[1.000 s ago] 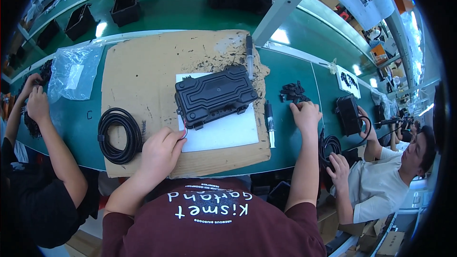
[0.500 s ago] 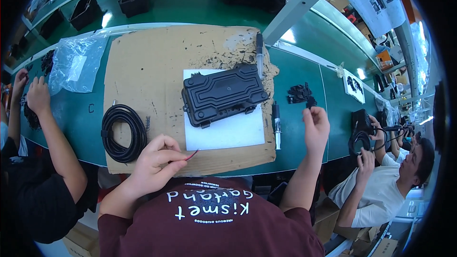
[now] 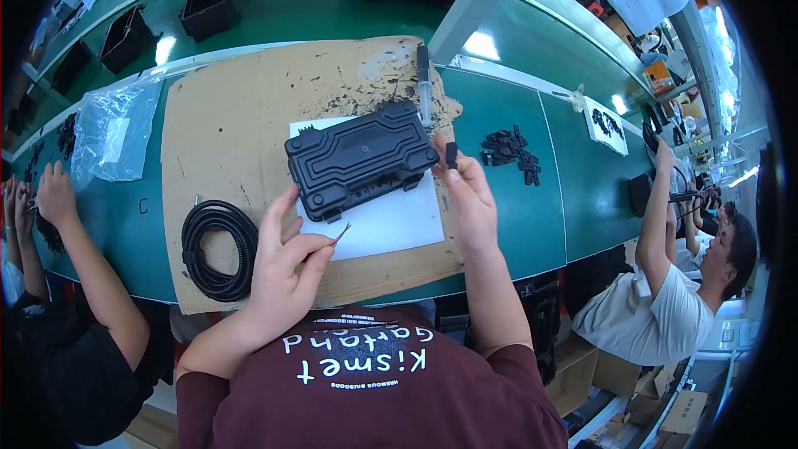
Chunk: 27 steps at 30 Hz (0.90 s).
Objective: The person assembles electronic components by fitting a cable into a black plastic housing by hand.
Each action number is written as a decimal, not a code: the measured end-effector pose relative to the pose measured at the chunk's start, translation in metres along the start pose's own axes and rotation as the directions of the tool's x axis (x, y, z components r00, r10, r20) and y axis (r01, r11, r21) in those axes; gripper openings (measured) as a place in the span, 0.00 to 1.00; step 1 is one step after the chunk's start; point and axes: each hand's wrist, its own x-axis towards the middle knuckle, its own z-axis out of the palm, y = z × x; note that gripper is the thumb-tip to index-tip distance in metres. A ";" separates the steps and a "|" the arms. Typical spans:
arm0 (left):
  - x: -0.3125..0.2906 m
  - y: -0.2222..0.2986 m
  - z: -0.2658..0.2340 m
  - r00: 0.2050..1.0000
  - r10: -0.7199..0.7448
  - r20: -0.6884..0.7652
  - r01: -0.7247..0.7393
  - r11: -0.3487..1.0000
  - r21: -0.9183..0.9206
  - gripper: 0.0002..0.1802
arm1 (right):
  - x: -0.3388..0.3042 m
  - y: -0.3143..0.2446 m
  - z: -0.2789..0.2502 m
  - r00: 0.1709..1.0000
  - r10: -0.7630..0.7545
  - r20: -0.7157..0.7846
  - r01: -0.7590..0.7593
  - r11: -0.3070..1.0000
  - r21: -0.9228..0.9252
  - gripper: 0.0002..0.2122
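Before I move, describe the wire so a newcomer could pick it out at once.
On the green table, find the cardboard sheet, then the black case on its white sheet. On the case's near side, the left hand pinches the wire. Thin and partly red, it stands apart from the thick black coiled hose.

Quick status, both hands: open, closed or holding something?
Left hand: closed in a pinch, holding a thin red wire.
Right hand: closed in a pinch, holding a small black piece, exact type unclear.
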 end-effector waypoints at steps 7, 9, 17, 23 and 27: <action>0.002 -0.010 -0.002 0.992 -0.056 0.115 0.081 0.971 -0.225 0.05 | -0.030 -0.007 0.013 1.000 -0.004 0.003 0.005 0.993 -0.116 0.06; 0.004 -0.013 -0.002 0.991 -0.041 0.127 0.068 0.973 -0.219 0.05 | -0.043 -0.004 0.009 0.999 0.000 -0.048 -0.009 0.979 -0.201 0.07; -0.004 -0.002 -0.003 0.998 0.055 0.039 -0.049 0.991 -0.121 0.04 | -0.075 -0.035 0.017 0.994 0.060 0.087 -0.062 0.998 0.026 0.05; -0.006 -0.002 0.002 0.987 0.075 0.143 -0.035 0.963 -0.267 0.05 | -0.063 -0.026 0.059 0.839 0.371 0.399 -0.517 0.773 0.368 0.05; -0.005 -0.001 0.002 0.982 0.121 0.148 -0.076 0.958 -0.276 0.06 | -0.063 -0.018 0.062 0.821 0.296 0.488 -0.508 0.769 0.389 0.05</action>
